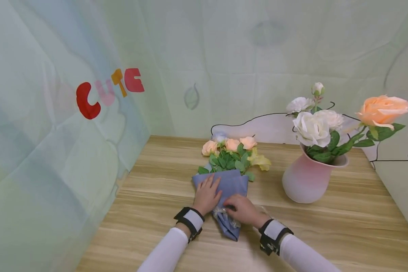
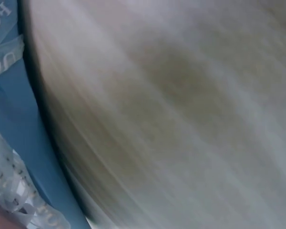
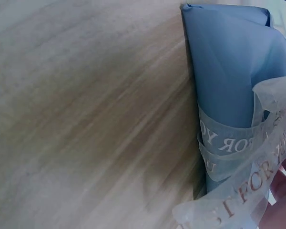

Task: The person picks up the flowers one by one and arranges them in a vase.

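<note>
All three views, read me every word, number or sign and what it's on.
"CUTE", on the wall.
"FOR YO", mirrored, on the ribbon.
"T FOR", same ribbon; neighboring letters unclear.
"FO" and "OU", cut off, ribbon, left wrist view.
Head view: ribbon print too small to read.

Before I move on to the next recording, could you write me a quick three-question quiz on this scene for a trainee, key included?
1. True or false: in the head view, the vase stands to the right of the bouquet.

2. Where is the left hand?
A) Inside the vase
B) On the bouquet's blue wrapping
C) On the wall

3. Fill in the blank: in the right wrist view, the ribbon around the wrapping is printed with ____.

Key: 1. True. 2. B. 3. Letters.
</note>
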`<state>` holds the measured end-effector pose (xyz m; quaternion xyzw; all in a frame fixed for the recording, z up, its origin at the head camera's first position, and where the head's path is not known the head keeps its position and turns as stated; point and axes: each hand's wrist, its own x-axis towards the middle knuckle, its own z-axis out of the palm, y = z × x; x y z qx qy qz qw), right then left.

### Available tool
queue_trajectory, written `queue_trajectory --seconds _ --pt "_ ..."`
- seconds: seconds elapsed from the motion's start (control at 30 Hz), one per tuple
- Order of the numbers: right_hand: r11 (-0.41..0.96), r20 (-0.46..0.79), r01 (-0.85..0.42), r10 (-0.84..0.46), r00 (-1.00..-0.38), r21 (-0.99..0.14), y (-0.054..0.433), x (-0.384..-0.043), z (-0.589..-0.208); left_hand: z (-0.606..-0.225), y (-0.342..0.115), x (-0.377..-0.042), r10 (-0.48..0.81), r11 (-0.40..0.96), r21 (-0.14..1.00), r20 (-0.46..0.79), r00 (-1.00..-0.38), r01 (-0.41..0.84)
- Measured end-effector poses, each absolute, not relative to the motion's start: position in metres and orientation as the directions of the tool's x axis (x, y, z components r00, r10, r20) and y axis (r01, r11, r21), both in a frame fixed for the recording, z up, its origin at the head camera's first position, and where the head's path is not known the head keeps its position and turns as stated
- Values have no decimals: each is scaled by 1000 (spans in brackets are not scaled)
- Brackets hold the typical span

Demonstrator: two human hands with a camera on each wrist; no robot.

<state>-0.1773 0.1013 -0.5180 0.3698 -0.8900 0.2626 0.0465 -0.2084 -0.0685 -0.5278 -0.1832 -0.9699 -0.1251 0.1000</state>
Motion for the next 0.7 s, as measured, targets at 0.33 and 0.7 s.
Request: queue_trajectory --seconds 0.33,0.7 --pt "585 287 -699 -645 -708 -412 100 -176 -528 -532 -69 -202 339 895 191 296 -893 403" --pt "617 224 -630 -607 -763 -472 100 -174 -529 -531 -69 -189 355 891 145 367 -860 430"
